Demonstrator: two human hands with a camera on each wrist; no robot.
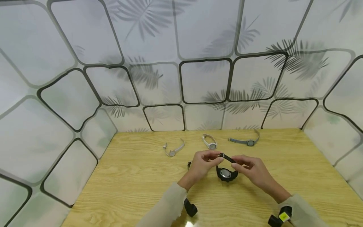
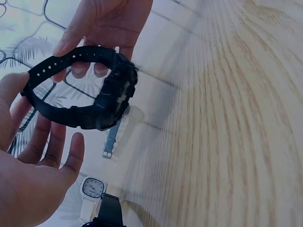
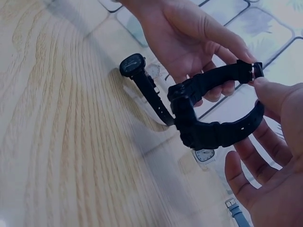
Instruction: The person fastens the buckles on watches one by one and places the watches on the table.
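Note:
A chunky black wristwatch (image 1: pixel 226 174) with a round dial hangs above the table, its strap bent into a loop. My left hand (image 1: pixel 200 164) pinches the buckle end of the strap between thumb and fingers. On the other side, my right hand (image 1: pixel 252 168) pinches the strap end that has the holes. The left wrist view shows the holed strap (image 2: pixel 57 65) meeting the other half near the fingertips. In the right wrist view the metal buckle (image 3: pixel 254 71) sits by the left thumb. Whether the strap passes through the buckle cannot be told.
Behind my left hand, mostly hidden in the head view, stands a smaller black watch (image 3: pixel 142 75). Farther back lie a pale thin-strapped watch (image 1: pixel 172 153), a white watch (image 1: pixel 212 146) and a grey-blue watch (image 1: pixel 250 143). A patterned wall covering (image 1: pixel 204 116) rises at the wooden table's far edge.

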